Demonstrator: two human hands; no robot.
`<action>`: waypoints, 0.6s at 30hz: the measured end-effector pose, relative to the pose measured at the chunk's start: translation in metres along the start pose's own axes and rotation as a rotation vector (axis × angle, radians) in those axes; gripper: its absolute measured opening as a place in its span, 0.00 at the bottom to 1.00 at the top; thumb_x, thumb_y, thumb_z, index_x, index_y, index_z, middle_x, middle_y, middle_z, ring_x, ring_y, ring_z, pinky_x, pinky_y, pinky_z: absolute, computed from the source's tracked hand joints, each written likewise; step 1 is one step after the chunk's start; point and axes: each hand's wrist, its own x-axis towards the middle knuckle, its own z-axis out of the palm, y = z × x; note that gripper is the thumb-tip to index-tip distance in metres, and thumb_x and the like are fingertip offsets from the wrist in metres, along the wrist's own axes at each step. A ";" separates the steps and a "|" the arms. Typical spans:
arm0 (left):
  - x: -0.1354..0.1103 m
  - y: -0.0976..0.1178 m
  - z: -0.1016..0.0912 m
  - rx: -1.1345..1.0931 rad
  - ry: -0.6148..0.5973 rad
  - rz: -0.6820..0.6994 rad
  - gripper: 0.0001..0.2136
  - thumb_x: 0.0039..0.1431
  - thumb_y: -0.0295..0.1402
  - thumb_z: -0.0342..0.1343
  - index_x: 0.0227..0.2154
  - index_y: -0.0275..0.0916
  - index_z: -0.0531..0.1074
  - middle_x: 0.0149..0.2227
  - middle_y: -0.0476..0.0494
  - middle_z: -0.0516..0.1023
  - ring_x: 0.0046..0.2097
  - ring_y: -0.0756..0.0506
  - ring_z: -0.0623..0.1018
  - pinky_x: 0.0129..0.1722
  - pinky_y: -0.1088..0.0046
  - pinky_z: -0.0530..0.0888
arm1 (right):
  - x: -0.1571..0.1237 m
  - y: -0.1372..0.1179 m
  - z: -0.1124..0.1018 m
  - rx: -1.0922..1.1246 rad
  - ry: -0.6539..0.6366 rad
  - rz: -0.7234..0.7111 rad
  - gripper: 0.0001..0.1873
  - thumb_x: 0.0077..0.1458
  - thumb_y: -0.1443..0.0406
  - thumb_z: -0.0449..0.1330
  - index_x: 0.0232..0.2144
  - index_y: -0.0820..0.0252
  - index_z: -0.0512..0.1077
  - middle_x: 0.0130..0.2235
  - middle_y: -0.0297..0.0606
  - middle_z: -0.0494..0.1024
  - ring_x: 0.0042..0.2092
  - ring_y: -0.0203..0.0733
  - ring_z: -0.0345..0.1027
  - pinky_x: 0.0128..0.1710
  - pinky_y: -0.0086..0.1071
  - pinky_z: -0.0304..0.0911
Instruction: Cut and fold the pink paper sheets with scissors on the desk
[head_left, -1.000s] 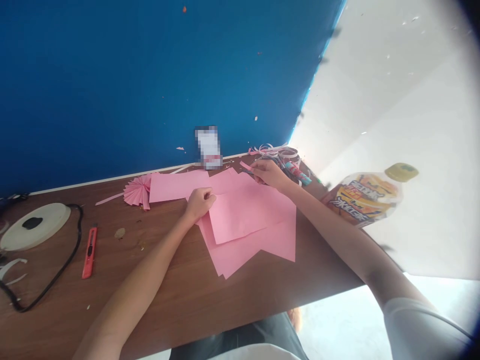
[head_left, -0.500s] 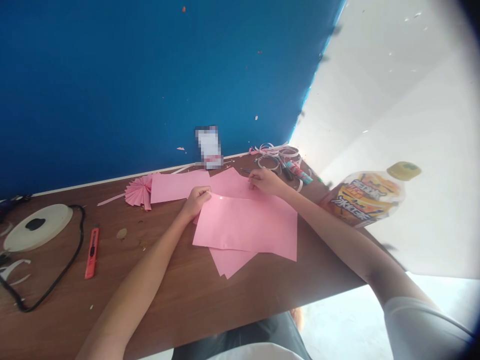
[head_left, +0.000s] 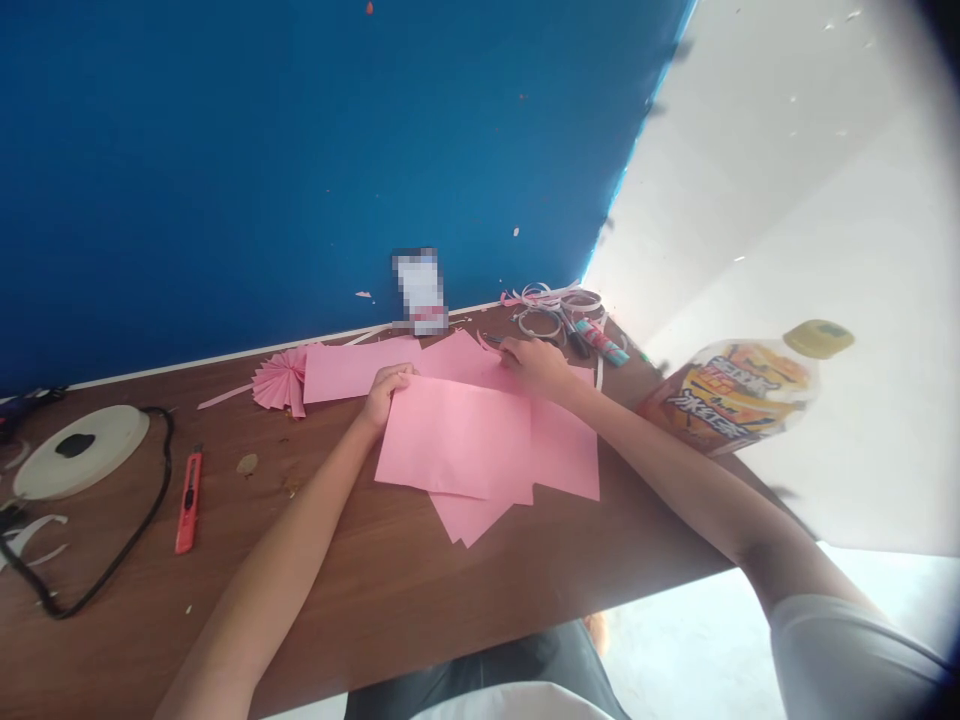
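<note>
Since half a second back: shift of top rectangular pink paper sheet toward frame left, uncovering more of loose stack of pink paper sheets at its right. Reads as repositioning mid-way, edges not squared. Sheet at frame centre, flat on brown wooden tabletop.

Left hand at sheet's upper left corner, forearm stretched from lower left, fingers curled together on that corner. Right hand knuckles up on stack's far edge; fingers' state impossible to tell.
</note>
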 end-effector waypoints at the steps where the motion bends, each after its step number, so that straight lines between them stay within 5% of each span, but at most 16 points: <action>1: 0.000 0.001 0.001 -0.019 0.009 0.004 0.12 0.43 0.32 0.52 0.16 0.38 0.52 0.19 0.50 0.53 0.22 0.52 0.57 0.23 0.74 0.54 | 0.000 0.001 0.001 -0.023 0.002 -0.002 0.17 0.62 0.64 0.45 0.44 0.55 0.71 0.39 0.43 0.78 0.37 0.47 0.72 0.31 0.31 0.54; 11: 0.000 0.019 0.002 -0.364 0.170 -0.106 0.10 0.41 0.30 0.51 0.20 0.38 0.52 0.21 0.51 0.51 0.21 0.53 0.58 0.22 0.76 0.60 | 0.001 0.003 0.000 -0.093 0.007 -0.034 0.18 0.63 0.63 0.41 0.46 0.57 0.69 0.38 0.45 0.78 0.37 0.48 0.72 0.31 0.32 0.55; 18: -0.003 0.000 0.013 0.007 0.076 -0.072 0.12 0.45 0.32 0.53 0.19 0.37 0.53 0.20 0.52 0.53 0.22 0.54 0.55 0.22 0.77 0.53 | 0.005 0.011 0.003 -0.157 -0.003 0.068 0.18 0.62 0.68 0.42 0.50 0.60 0.66 0.40 0.50 0.77 0.39 0.52 0.72 0.34 0.34 0.58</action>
